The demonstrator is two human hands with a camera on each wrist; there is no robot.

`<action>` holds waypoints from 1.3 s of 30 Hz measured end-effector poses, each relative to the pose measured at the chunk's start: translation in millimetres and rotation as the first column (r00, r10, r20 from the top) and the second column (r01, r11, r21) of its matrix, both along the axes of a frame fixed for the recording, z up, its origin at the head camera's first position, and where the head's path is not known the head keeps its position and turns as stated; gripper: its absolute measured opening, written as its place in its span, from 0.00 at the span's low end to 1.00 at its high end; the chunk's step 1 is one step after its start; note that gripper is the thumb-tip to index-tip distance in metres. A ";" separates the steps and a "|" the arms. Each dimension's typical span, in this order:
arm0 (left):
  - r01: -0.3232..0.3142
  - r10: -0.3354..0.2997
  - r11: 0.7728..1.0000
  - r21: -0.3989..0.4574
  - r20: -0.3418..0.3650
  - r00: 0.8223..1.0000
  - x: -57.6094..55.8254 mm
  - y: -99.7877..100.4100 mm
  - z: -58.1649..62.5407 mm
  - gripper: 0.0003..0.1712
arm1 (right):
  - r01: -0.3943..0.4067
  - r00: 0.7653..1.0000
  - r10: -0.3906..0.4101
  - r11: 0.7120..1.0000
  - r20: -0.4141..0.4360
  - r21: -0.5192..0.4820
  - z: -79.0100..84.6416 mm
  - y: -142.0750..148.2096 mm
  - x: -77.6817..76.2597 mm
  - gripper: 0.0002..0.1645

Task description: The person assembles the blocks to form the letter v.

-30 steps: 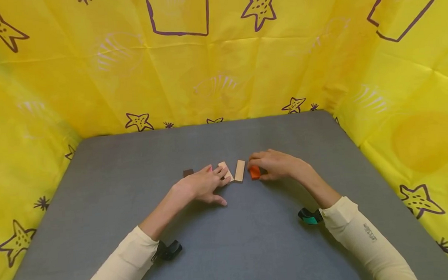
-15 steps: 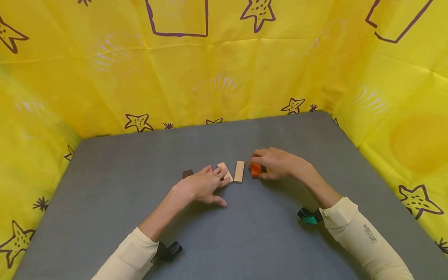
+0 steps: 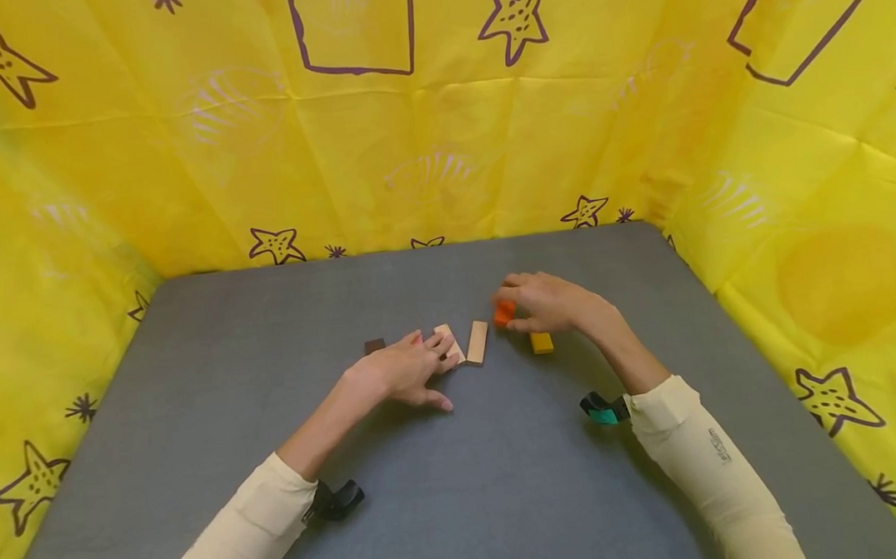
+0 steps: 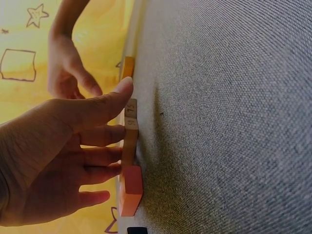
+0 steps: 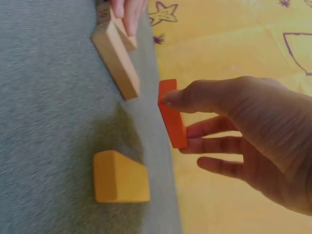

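My right hand pinches an orange-red wooden block between thumb and fingers; the right wrist view shows the block raised off the table. Below that hand lies a yellow block. My left hand has its fingers extended, the tips resting on a slanted plain wooden block. A second plain block stands beside it, their near ends close together in a V. In the left wrist view, a pinkish-red block sits under the outer fingers, and printed digits show on the plain blocks' ends.
A dark brown block lies just left of my left hand. Grey fabric covers the table. Yellow cloth walls printed with stars enclose its back and sides. Dark wrist devices hang below both cuffs.
The right hand has lifted the orange-red block away from the yellow block and moved it farther back, uncovering the yellow one. The left hand stays in place.
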State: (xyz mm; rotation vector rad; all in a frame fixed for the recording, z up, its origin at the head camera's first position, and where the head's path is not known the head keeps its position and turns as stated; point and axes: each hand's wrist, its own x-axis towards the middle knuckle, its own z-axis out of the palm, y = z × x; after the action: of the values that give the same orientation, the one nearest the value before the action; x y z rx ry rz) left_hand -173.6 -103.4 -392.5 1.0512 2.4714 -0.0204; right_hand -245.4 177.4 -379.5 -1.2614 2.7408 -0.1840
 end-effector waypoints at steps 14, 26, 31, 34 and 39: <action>0.007 -0.007 1.000 0.004 -0.015 1.000 1.5 0.5 1.1 0.48 | 0.009 1.000 -0.010 0.999 0.029 0.033 -7.9 -20.2 -26.9 0.25; 0.005 -0.005 1.000 -0.009 -0.016 1.000 0.6 2.7 1.7 0.48 | 0.031 0.998 -0.034 0.998 0.057 0.049 -26.1 -22.6 -41.8 0.25; -0.002 0.002 1.000 -0.008 -0.002 1.000 0.1 2.6 1.0 0.48 | 0.066 0.992 -0.070 0.997 0.104 0.034 -28.5 -16.9 -43.8 0.29; -0.007 0.007 1.000 -0.007 -0.003 1.000 -0.1 1.9 1.1 0.48 | 0.052 0.994 -0.056 0.998 0.097 0.036 -29.1 -17.6 -44.4 0.29; -0.006 0.006 1.000 -0.010 -0.003 1.000 -0.4 1.5 1.2 0.48 | 0.022 0.997 -0.024 0.999 0.077 0.027 -30.6 -23.4 -44.2 0.26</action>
State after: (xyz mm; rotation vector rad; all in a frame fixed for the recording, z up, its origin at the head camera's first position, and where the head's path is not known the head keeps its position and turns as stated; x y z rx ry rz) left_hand -174.0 -101.8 -391.4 1.0406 2.4744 -0.0324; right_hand -289.6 154.0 -410.1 -1.1904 2.6841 -0.1946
